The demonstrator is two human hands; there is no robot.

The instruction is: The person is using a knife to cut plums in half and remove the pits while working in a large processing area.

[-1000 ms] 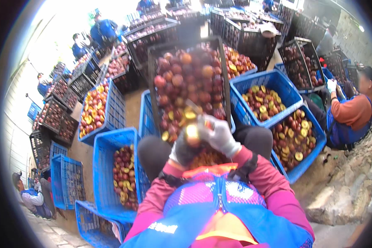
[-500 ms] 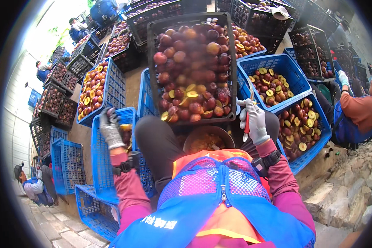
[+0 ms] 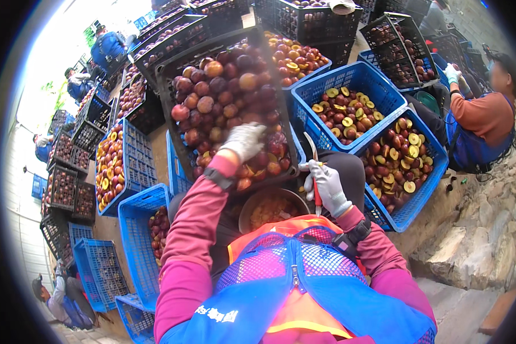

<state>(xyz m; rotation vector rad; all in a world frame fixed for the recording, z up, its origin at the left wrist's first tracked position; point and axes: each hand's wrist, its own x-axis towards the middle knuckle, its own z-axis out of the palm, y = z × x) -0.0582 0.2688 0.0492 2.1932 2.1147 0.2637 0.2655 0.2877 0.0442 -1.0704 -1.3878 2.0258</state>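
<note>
Brown floor [image 3: 410, 243] lay under a bright, crowded workplace. Over the plums [image 3: 212, 94] in a black crate [image 3: 167, 103] stretched the left hand [image 3: 243, 142], gloved and blurred; whether its fingers had closed on a plum or only touched the fruit, I could not tell. Plums lay all about it, whole and dark red beyond the fingertips, some cut to its right. Gloved too, the right hand [image 3: 328, 186] grasped a knife [image 3: 317, 186] by its red handle, curved blade pointing away from the body, just to the right of the crate's near corner. Nearer the body than the left hand, and left of the right one, a round bowl [image 3: 245, 221] held orange-brown bits [image 3: 272, 209]. Beyond the right hand stood a blue crate [image 3: 378, 77] of halved plums, yellow flesh showing; a second blue crate [image 3: 424, 198] with more stood to the hand's right. Left of the left forearm was a deep blue crate [image 3: 137, 229] with plums inside. Well to the right of the right hand sat a co-worker [image 3: 480, 123] in an orange-brown top, near pale stones [image 3: 476, 252]. Far beyond the left hand, other black crates [image 3: 312, 31] held plums.
</note>
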